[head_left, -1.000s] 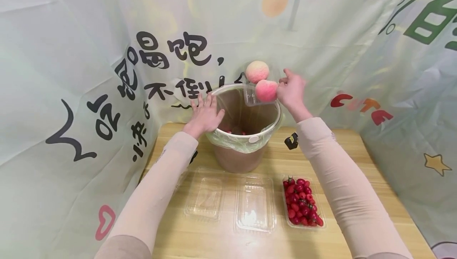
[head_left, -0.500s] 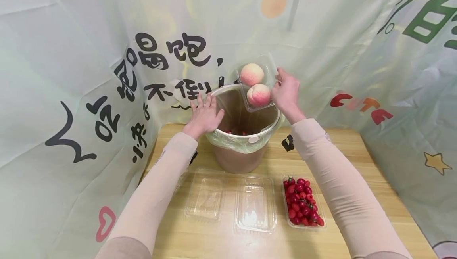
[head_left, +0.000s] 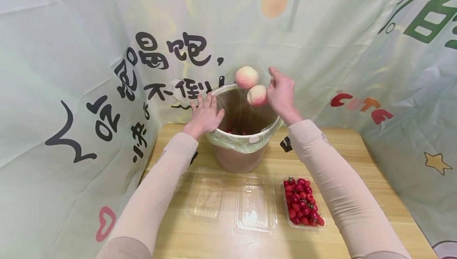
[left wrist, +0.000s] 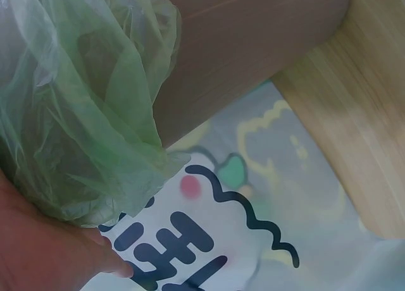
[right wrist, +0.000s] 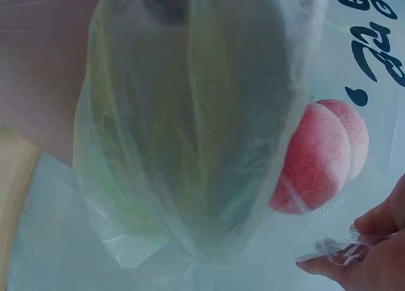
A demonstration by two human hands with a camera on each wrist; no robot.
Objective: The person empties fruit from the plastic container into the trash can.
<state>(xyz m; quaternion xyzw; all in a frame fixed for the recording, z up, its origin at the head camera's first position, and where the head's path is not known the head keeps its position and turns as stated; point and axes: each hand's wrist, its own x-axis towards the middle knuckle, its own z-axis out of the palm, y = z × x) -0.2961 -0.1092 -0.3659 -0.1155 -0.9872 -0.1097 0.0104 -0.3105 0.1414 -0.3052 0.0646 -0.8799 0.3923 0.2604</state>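
Observation:
My right hand point(head_left: 283, 94) pinches the edge of a clear plastic fruit box point(right wrist: 326, 247) between thumb and fingers. The box is tilted over the back right of a brown bin point(head_left: 232, 160). Two pink and cream peaches lie at its low side: an upper peach point(head_left: 246, 77) and a lower peach point(head_left: 257, 95) overlapping the bin's mouth in the head view. Fingers spread, my left hand point(head_left: 204, 117) rests on the bin's left rim, against the pale green bag point(left wrist: 95, 114) that lines it. A few small red pieces show deep inside the bin.
Two clear plastic trays point(head_left: 255, 207) lie on the wooden table point(head_left: 214, 243) in front of the bin. To their right stands a clear tray filled with small red fruits point(head_left: 303, 203). Printed cloth walls point(head_left: 321, 33) rise behind and at both sides.
The right hand has moved left and slightly down, turning the box so that the peaches are farther left over the bin. The left hand has stayed on the rim.

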